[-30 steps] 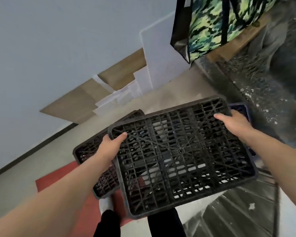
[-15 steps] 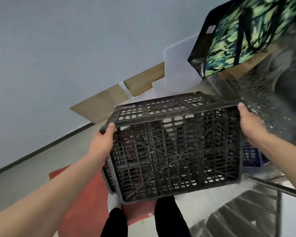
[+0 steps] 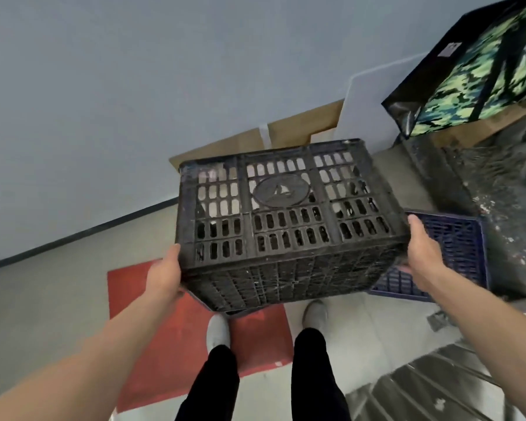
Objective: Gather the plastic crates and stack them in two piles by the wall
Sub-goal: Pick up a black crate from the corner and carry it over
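Observation:
I hold a black plastic crate [image 3: 286, 220] in the air in front of me, tipped so one slotted side with a round emblem faces up and its grid bottom faces me. My left hand [image 3: 164, 278] grips its left lower corner. My right hand [image 3: 422, 253] grips its right edge. A dark blue crate [image 3: 456, 253] lies on the floor just to the right, partly hidden behind my right hand and the black crate. A sliver of another dark crate [image 3: 237, 312] shows under the black one.
The grey wall [image 3: 134, 101] runs along the left and back. Cardboard sheets [image 3: 246, 141] and a white board [image 3: 365, 104] lean against it. A camouflage bag [image 3: 480, 71] sits at the upper right. A red mat [image 3: 170, 329] lies under my feet, a dark stair tread [image 3: 431, 387] at lower right.
I have tilted the black crate further, so its side now faces up instead of its bottom, and lowered it a little. The blue crate has come into view.

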The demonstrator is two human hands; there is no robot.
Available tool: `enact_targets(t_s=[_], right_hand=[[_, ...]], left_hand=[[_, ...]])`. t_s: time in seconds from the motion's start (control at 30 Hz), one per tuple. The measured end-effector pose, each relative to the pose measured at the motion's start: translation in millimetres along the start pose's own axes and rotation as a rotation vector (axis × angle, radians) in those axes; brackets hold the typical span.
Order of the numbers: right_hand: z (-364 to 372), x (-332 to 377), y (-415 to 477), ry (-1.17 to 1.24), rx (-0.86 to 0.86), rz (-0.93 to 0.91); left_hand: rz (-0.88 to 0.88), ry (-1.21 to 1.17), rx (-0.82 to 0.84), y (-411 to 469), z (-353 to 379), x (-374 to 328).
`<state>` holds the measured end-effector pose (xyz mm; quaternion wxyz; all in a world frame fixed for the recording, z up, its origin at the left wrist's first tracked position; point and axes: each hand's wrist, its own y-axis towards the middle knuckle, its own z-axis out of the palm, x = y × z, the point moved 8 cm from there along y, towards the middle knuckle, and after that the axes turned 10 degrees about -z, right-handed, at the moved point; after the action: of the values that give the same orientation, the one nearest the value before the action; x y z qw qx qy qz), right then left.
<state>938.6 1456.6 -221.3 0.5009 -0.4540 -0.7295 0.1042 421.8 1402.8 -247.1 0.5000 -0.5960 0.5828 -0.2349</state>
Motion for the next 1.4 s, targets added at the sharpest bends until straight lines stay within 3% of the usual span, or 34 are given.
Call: enact_targets(t_s=[0.3, 0.47, 0.73, 0.9, 1.07, 1.13, 1.4], right_hand=[[-5, -67, -44, -0.202, 0.098, 0.158], [15, -78, -85, -0.252, 0.17, 0.121], [-23, -173, 5, -0.267, 0.142, 0.151], [7, -98, -8, -0.387, 0.066, 0.051], [36, -35, 19, -0.131, -0.001, -0.1], [41, -23, 17, -0.038, -0.023, -0.096], [52, 7, -3, 0.174, 0.1, -0.05]], left_hand=[[-0.152, 0.155, 0.254, 28, 0, 41], [-0.177, 0.263, 0.346, 36, -13, 44], [0.134, 0.354, 0.288, 36, 9, -15], [0.123, 0.301, 0.249, 51, 25, -41], [0.029, 0.136, 0.316, 47, 29, -54], [-0.004, 0.122, 0.374, 27, 29, -58], [-0.006, -0.021, 0.329, -9, -26, -80]])
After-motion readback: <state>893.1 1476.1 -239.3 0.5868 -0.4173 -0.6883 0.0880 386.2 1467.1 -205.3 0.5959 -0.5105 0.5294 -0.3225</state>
